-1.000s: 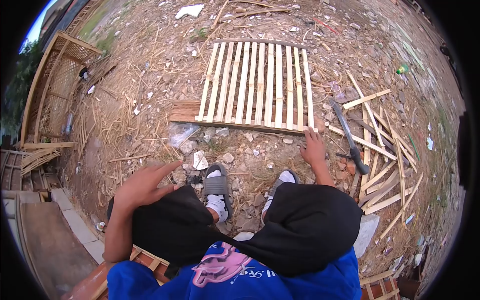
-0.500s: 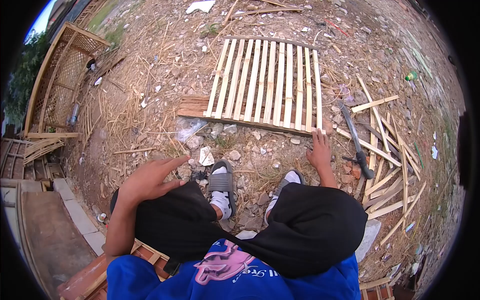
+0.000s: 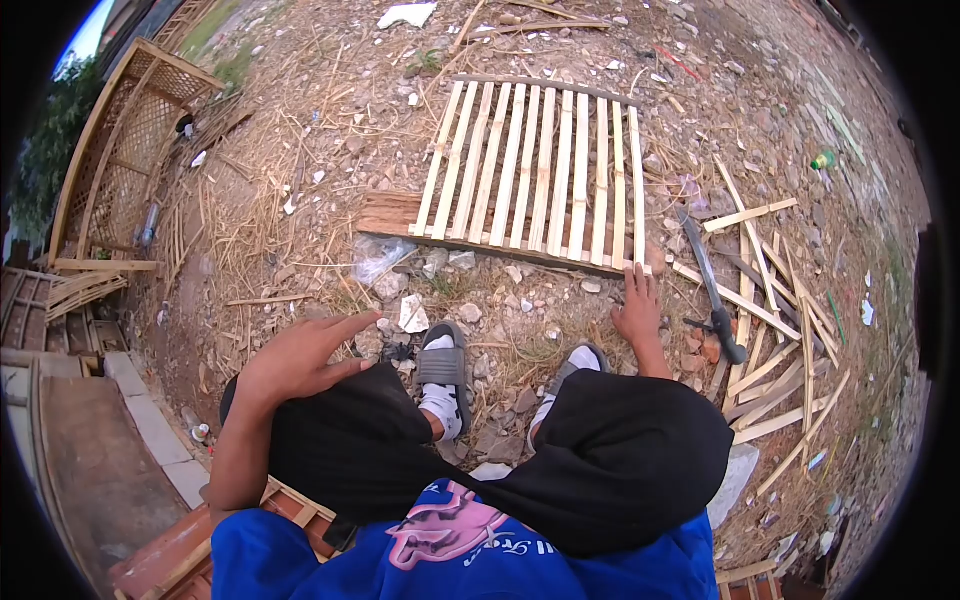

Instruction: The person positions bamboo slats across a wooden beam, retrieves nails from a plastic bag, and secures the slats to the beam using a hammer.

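Note:
A slatted wooden panel (image 3: 542,165) lies on the ground in front of me, its pale strips side by side. Its near edge rests on a rough brown plank (image 3: 388,213). My right hand (image 3: 637,308) reaches to the panel's near right corner, fingers stretched out and fingertips at the end of the last strip. Above my left knee is my left hand (image 3: 305,360), holding nothing, with thumb and fingers apart. A long blade with a dark handle (image 3: 712,295) lies to the right of my right hand.
Loose wooden strips (image 3: 785,350) are heaped at the right. A clear plastic bag (image 3: 378,258) and stones lie near the plank's left end. A framed lattice panel (image 3: 125,160) stands at the far left. My sandalled feet (image 3: 442,378) are on the rubble between plank and knees.
The slatted panel shows slightly lower in view and my right hand sits a touch lower, still at the corner. My left hand has hardly moved.

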`<move>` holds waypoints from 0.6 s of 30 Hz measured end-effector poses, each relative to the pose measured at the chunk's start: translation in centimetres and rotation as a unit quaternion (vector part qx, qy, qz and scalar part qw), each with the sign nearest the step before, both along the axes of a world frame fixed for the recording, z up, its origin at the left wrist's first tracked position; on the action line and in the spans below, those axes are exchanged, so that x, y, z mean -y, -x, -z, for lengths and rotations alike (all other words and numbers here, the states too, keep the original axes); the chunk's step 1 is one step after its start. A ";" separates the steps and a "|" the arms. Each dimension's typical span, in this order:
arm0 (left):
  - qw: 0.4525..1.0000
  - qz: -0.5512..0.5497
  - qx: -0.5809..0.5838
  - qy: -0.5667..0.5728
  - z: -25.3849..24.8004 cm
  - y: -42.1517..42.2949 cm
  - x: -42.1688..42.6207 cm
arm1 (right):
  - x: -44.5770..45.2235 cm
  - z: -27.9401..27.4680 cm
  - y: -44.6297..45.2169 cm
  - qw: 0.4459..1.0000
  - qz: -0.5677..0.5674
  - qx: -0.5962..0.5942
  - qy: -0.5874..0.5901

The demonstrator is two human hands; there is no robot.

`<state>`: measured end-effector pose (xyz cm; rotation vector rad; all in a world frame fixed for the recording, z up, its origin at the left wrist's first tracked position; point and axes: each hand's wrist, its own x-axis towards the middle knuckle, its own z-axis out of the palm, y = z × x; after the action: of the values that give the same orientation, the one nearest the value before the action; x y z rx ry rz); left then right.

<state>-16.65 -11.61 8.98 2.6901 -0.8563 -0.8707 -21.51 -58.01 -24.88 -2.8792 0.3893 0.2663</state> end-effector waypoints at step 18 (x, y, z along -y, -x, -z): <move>0.278 -0.493 -0.513 0.645 8.0 16.4 0.4 | 0.9 1.1 0.2 0.998 -0.028 0.048 0.002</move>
<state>-33.10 -12.02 0.94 0.3790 0.4662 -0.6505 -21.73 -58.95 -25.94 -2.8957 0.2935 0.1360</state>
